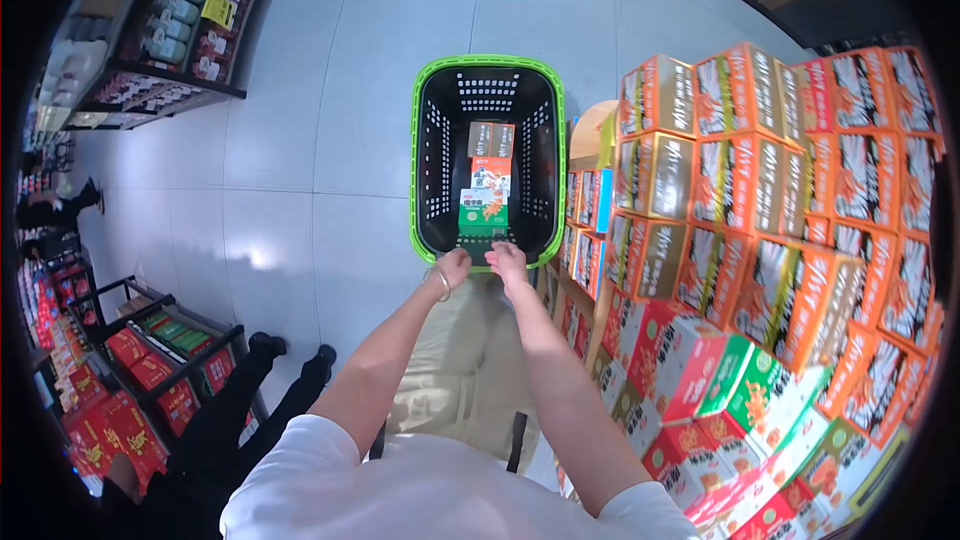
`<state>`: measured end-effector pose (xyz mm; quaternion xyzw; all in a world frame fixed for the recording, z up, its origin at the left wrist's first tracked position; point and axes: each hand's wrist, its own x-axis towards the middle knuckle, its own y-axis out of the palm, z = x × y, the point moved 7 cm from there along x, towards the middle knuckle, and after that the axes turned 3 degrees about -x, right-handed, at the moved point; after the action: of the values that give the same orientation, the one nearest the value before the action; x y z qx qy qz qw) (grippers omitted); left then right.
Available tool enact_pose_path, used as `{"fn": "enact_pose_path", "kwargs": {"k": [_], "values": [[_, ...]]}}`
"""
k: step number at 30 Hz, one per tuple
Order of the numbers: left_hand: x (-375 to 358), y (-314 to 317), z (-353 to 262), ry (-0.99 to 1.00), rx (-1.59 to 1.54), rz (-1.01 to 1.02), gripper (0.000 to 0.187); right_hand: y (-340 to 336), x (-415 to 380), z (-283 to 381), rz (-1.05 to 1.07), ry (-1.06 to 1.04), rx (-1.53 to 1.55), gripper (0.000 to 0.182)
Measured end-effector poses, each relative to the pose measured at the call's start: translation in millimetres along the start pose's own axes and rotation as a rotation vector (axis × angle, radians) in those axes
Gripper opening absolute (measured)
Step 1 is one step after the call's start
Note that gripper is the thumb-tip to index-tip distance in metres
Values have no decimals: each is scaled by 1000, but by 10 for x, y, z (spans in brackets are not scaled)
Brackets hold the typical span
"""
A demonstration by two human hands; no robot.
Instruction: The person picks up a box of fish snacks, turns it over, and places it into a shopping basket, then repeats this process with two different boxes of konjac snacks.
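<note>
A black shopping basket (433, 105) with a bright green rim stands in front of me. Inside, three boxes lie in a row: a brown one with an orange edge (492, 139), an orange and white one (491, 175) and a green and white one (484, 210), closest to me. My left hand (453, 264), with a bracelet at the wrist, is over the basket's near rim, its fingers curled; what they hold, if anything, is hidden. Beside it, my right hand (508, 259) is over the same rim, fingers apart and pointing inward, with nothing visible in them.
Stacked orange and brown cartons (740, 170) rise close on my right, above red, white and green boxes (755, 395). A shelf of bottles (175, 20) stands at the upper left. Another person's dark-clothed legs (235, 400) are at the lower left, by a rack (165, 345) of red boxes.
</note>
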<state>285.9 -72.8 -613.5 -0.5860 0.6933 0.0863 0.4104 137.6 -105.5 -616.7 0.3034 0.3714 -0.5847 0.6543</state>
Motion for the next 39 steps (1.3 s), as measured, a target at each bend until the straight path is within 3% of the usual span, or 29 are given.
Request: {"fn": "enact_pose_path", "kwargs": {"k": [4, 6, 11, 13, 18, 21, 23, 29, 37, 39], "values": [[-773, -61, -167, 18, 170, 139, 38, -77, -835, -233, -4, -49, 79, 25], [-1070, -26, -132, 59, 231, 212, 40, -156, -1084, -482, 32, -216, -36, 27], [-1839, -83, -809, 194, 401, 404, 40, -484, -2194, -528, 15, -294, 9, 22], [-2061, 9, -1070, 266, 480, 485, 39, -576, -2527, -534, 37, -303, -143, 28], [-2672, 373, -2341, 779, 895, 456, 30, -907, -3575, 12, -130, -520, 159, 23], [-3069, 621, -2960, 931, 876, 464, 28, -1133, -4073, 65, -181, -625, 280, 23], [-3400, 768, -3259, 978, 877, 595, 26, -1246, -4488, 149, -202, -690, 381, 23], [-4022, 1081, -3380, 1021, 722, 989, 26, -1495, -5207, -42, -422, -737, 402, 19], [-4230, 1051, -3288, 981, 874, 1011, 25, -1468, -5221, -121, -515, -632, 459, 19], [-4312, 929, -3367, 1100, 873, 948, 22, -1437, -5129, -108, -540, -616, 319, 20]]}}
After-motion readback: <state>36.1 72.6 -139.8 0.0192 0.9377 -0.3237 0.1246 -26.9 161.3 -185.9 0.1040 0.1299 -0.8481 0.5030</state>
